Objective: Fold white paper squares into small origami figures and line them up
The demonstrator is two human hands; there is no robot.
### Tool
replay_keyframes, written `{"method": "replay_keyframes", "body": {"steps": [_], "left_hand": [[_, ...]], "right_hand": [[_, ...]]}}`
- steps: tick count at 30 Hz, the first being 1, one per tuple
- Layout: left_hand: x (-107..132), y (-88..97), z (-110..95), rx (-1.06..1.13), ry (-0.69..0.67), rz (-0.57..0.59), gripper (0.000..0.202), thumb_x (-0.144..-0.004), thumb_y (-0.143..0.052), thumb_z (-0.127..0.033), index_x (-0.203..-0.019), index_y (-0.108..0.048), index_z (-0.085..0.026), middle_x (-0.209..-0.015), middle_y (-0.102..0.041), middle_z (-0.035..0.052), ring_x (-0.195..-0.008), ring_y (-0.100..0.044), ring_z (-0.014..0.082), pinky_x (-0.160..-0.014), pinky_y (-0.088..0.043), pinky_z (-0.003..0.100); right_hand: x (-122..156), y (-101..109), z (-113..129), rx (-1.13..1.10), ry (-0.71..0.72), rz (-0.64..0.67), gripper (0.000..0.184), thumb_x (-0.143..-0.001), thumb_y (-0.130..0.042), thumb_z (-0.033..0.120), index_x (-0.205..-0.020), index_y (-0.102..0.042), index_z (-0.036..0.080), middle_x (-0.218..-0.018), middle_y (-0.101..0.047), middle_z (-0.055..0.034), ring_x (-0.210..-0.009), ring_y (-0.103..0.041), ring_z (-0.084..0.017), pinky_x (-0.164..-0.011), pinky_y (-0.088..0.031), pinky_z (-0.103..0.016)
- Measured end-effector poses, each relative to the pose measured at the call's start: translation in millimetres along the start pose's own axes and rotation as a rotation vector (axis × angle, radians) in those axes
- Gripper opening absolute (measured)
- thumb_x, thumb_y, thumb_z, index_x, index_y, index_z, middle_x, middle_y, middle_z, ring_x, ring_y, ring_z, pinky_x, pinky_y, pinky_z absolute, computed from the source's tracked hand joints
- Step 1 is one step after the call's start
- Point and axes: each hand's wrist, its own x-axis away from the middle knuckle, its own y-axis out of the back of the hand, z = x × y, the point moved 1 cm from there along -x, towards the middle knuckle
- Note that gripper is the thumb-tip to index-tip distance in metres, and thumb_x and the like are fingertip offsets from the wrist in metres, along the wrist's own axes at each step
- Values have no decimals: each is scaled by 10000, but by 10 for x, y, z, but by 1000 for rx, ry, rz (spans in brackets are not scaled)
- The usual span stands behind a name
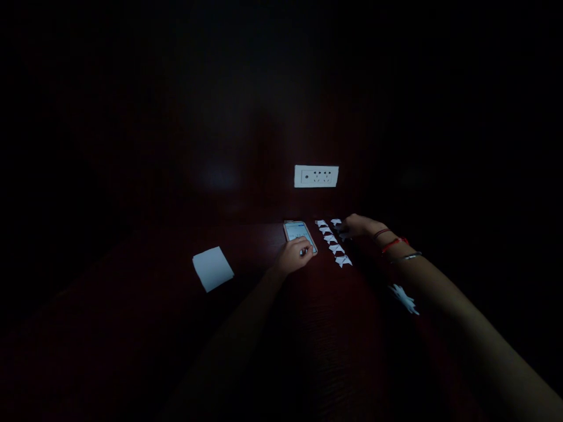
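Note:
My left hand [295,257] rests over the lower end of a lit smartphone [295,230], its fingers curled in and nothing visible in them. To the right of the phone runs a row of several small folded white paper pieces [329,239] with pointed corners. My right hand [358,224] reaches to the far end of a second row, beside another folded paper piece [336,222]. Shadow hides its fingertips, so whether they hold anything cannot be made out. Bracelets circle the right wrist.
A stack of square white paper [213,269] lies on the dark reddish table [264,305] at the left. More pointed white paper [404,299] sits beside my right forearm. A white socket panel [316,176] is on the back wall. The surroundings are very dark.

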Motion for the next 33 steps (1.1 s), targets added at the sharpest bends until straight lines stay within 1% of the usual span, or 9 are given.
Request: {"method": "replay_keyframes", "body": {"steps": [3,7,11,14,17,21,26,28,33], "left_hand": [[-2,-16,7,-1,-4,4,214,-771,-377,-197,-576,-449,-145,-626,-482,12,-625,-458,98,-613,-373,209],[-11,-35,29,1,-2,-6,208,-770,-374,-186,-581,-449,-145,-637,-484,7,-636,-459,98,-618,-369,211],[-19,-31,37,10,1,-22,212,-768,-375,-183,-574,-449,-140,-618,-476,8,-609,-452,102,-596,-366,222],[-22,-22,31,9,-8,-19,213,-764,-379,-181,-565,-446,-142,-611,-473,5,-606,-450,102,-588,-364,220],[-25,-26,30,6,-9,-16,216,-762,-383,-181,-558,-442,-143,-609,-469,4,-605,-446,101,-581,-360,217],[-28,-42,33,6,1,-18,219,-762,-384,-174,-554,-446,-144,-605,-470,3,-598,-445,99,-579,-359,217],[-29,-42,24,8,8,-14,198,-757,-386,-154,-576,-466,-145,-624,-488,-1,-613,-456,95,-593,-363,208],[-26,-40,21,8,12,-14,195,-755,-388,-150,-578,-470,-146,-633,-495,-1,-621,-460,94,-600,-364,206],[-22,-31,14,0,31,-9,194,-752,-395,-155,-576,-480,-148,-636,-500,0,-628,-466,96,-608,-367,206]], "right_hand": [[235,68,80,-72,171,-40,274,-596,-582,243,-865,-615,202,-818,-617,-24,-714,-541,-144,-613,-369,-204],[491,-54,290,-119,277,56,316,-572,-602,303,-875,-612,211,-784,-617,-5,-682,-534,-129,-601,-367,-196],[518,-261,422,-7,208,35,283,-582,-585,300,-839,-616,188,-816,-606,-34,-721,-526,-147,-581,-352,-203],[475,-364,425,5,167,77,316,-568,-591,303,-859,-601,180,-802,-600,-35,-694,-525,-144,-551,-345,-199],[476,-402,377,-21,167,103,351,-543,-608,313,-862,-590,167,-817,-591,-36,-686,-521,-138,-548,-346,-192],[538,-345,209,-55,187,68,352,-557,-598,302,-876,-578,154,-858,-579,-42,-712,-517,-136,-573,-357,-186],[513,-252,-145,-15,47,-7,276,-579,-578,248,-835,-589,147,-838,-585,-50,-722,-520,-140,-596,-364,-188],[460,-265,-234,-36,33,-13,271,-575,-584,244,-829,-589,149,-835,-589,-48,-721,-524,-140,-596,-369,-188],[308,-351,-240,-107,29,8,283,-552,-605,216,-828,-587,160,-819,-599,-39,-706,-534,-141,-588,-382,-192]]}}
